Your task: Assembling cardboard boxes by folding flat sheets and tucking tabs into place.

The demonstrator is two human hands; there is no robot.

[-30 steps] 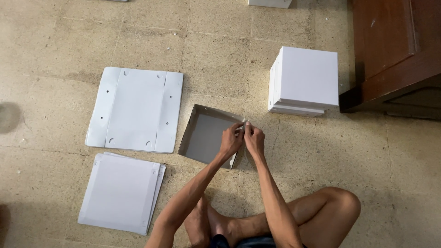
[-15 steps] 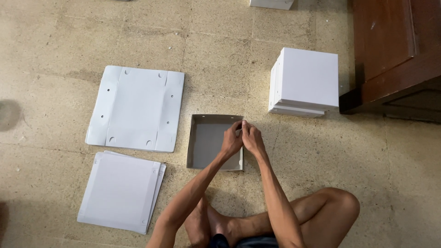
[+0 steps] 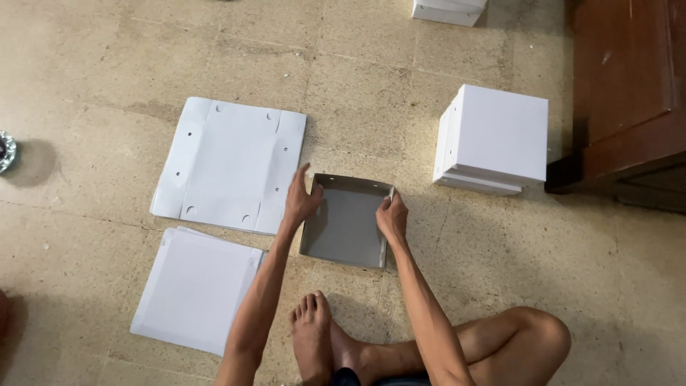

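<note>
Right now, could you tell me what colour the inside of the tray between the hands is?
Grey, inside the tray; the head view shows it.

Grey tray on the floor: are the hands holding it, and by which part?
Yes. The left hand grips the left wall of the grey tray, and the right hand pinches its right wall near the far corner. It rests on the floor.

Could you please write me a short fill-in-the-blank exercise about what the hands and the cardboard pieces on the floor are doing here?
1. Both hands grip the sides of a shallow ____ tray on the floor.
2. The left hand is on the tray's left wall, and the right hand is on its ____ wall.
3. The flat cut-out sheet with holes lies to the ____ of the tray.
4. The stack of closed white boxes stands beside a dark ____ cabinet.

Missing words: grey; right; left; wooden
</note>
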